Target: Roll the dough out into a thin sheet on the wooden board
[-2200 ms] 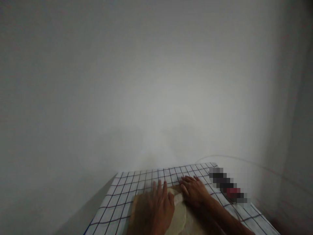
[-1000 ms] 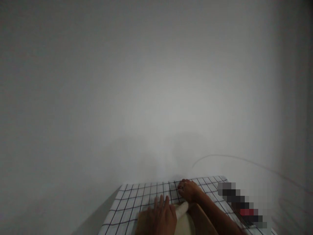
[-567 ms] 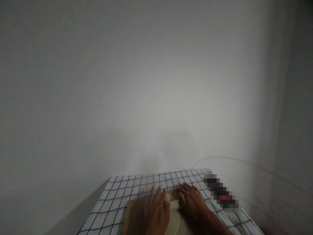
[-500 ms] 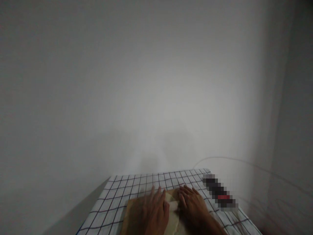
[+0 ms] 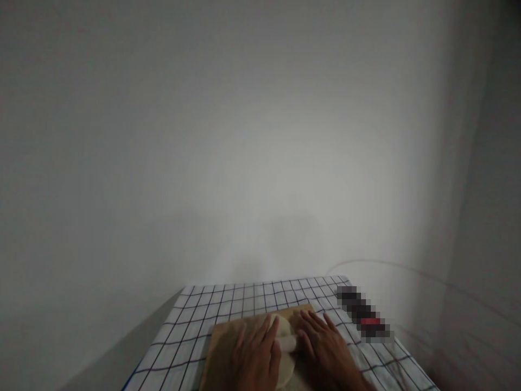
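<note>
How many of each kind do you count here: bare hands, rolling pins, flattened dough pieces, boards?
Bare hands: 2 (left hand, right hand)
Rolling pin: 1
Flattened dough piece: 1
Wooden board: 1
Total: 5

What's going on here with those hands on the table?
A person is working with both bare hands at a pale rod, apparently a rolling pin. The left-hand grip and right-hand grip lie over its two sides, fingers outstretched, hiding its ends. Right now the rod lies across a flat, pale, rounded sheet that looks like dough, on a brown board. The board rests on a checked cloth.
</note>
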{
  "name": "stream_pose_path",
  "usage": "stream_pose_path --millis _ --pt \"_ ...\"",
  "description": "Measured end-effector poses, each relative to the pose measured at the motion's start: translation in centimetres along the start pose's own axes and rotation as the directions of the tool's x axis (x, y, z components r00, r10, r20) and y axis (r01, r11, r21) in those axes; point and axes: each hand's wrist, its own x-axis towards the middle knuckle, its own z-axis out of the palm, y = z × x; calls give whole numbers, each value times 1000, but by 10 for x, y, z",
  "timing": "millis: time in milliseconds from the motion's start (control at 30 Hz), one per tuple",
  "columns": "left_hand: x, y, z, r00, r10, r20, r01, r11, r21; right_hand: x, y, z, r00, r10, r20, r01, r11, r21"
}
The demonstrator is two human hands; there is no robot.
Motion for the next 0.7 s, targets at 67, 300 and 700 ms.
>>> stream_pose_path --millis 67,300,700 --pt "13 3 -3 992 -65 112 67 998 -20 21 2 -4 998 38 50 -39 999 12" --pt "71 -15 -5 896 -173 410 228 969 -90 97 21 9 975 121 188 -119 993 -18" --pt "103 -51 40 870 -148 470 220 970 -103 131 36 27 922 257 288 -247 966 -73"
